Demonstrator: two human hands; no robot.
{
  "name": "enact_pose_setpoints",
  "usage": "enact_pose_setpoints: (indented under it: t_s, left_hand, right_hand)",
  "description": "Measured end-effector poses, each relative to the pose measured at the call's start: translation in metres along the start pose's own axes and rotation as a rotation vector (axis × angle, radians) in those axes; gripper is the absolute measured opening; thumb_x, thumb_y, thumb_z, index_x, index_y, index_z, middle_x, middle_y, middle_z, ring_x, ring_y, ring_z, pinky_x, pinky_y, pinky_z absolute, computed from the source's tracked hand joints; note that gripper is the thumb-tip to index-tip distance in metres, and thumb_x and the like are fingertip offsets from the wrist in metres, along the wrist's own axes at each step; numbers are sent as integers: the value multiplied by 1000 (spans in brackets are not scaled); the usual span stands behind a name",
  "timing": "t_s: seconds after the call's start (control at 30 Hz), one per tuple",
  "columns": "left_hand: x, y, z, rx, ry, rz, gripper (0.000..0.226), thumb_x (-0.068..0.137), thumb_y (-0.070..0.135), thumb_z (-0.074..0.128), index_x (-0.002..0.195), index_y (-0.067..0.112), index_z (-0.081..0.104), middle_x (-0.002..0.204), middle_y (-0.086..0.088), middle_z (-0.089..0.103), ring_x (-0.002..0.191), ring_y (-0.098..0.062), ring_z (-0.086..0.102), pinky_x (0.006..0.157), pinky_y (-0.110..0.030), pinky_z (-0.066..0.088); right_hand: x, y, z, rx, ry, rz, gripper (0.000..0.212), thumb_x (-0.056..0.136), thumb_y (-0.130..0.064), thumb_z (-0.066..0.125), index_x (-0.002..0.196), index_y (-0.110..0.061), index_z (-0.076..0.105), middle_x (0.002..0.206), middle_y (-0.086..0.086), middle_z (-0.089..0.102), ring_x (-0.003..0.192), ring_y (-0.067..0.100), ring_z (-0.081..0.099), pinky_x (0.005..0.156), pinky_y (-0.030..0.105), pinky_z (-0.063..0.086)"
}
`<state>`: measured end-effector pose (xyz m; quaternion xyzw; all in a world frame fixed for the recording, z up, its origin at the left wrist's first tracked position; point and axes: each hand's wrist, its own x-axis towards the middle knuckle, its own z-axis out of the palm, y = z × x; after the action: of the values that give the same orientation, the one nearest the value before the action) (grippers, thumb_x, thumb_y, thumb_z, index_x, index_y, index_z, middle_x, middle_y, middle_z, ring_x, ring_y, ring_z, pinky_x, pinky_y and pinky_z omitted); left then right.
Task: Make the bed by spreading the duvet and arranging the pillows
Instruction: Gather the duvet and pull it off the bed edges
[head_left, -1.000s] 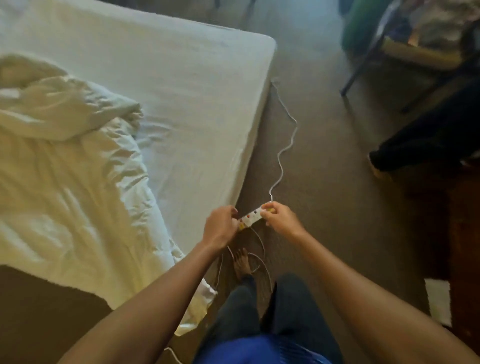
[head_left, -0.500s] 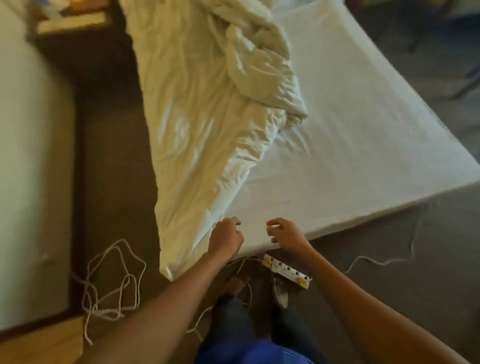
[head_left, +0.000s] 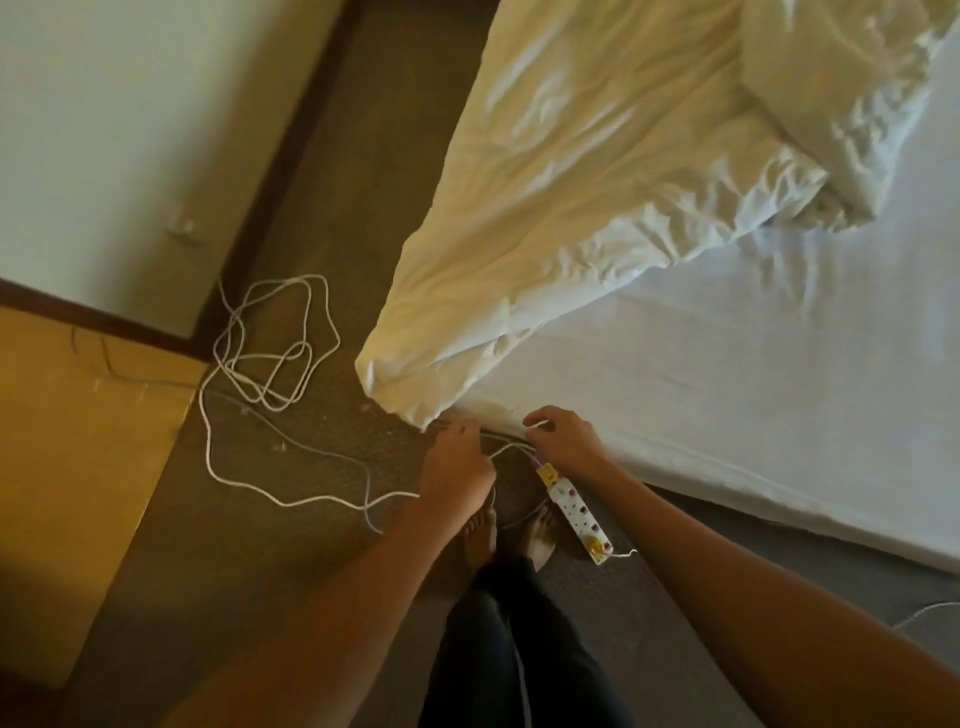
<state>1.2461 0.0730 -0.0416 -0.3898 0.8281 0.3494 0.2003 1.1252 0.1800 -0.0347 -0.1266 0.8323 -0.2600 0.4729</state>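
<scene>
Left hand (head_left: 457, 467) has its grip closed, fingers curled round a thin white cord (head_left: 270, 343) that enters the fist from the left and leaves it on the right towards a power strip (head_left: 574, 512). Right hand (head_left: 563, 441) is just beside it, fingers curled at the corner edge of the mattress (head_left: 779, 374); whether that grip is clamped on the sheet, on the cord, or on nothing cannot be told.

The floor (head_left: 332, 208) is dark brown carpet. A pale wall (head_left: 130, 104) fills the upper left of the frame, with a dark skirting (head_left: 291, 145) at its foot, and a yellowish wooden panel (head_left: 78, 441) takes the lower left. The cord lies in loose tangled loops on the carpet left of centre. The strip lies below the right hand, its long axis running from upper left to lower right, beside the person's bare feet (head_left: 480, 535).

The mattress, under a white sheet, spans the right half of the frame. The duvet (head_left: 587, 156) lies crumpled along its left side, with a thick fold bunched at the upper right. Its long axis runs from the top of the frame down to the lower centre, and its corner points down, hanging over the mattress edge just above the left hand.
</scene>
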Motion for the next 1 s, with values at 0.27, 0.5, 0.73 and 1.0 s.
enact_pose_setpoints:
  t_s: [0.27, 0.5, 0.73, 1.0]
  left_hand:
    - [117, -38, 60, 174, 281, 208, 63, 85, 5, 44, 147, 8, 35, 151, -12, 36, 142, -31, 29, 114, -48, 29]
    - [193, -78, 89, 344, 474, 353, 78, 79, 17, 68, 149, 10, 35, 144, -9, 45, 133, -29, 39, 113, -49, 30]
    - [199, -64, 84, 376, 589, 328, 72, 73, 21, 62, 143, 20, 47, 140, -9, 49, 126, -31, 42, 102, -46, 33]
    - [172, -69, 106, 304, 315, 539, 65, 89, 15, 43, 151, -1, 32, 157, -19, 32, 149, -34, 22, 118, -57, 23]
  right_hand:
    - [170, 26, 52, 403, 164, 116, 40, 88, -19, 66, 126, -12, 59, 112, 9, 67, 99, 24, 64, 92, 44, 54]
    - [259, 2, 41, 1108, 209, 111, 24, 85, 2, 68, 108, -1, 63, 82, 10, 66, 69, 21, 65, 56, 30, 56]
    - [202, 34, 49, 1179, 240, 79, 21, 91, -7, 67, 111, -10, 62, 96, 9, 62, 78, 22, 59, 55, 25, 48]
    - [177, 66, 10, 1068, 45, 147, 7, 92, -13, 65, 98, -10, 64, 94, 5, 70, 85, 18, 69, 82, 31, 53]
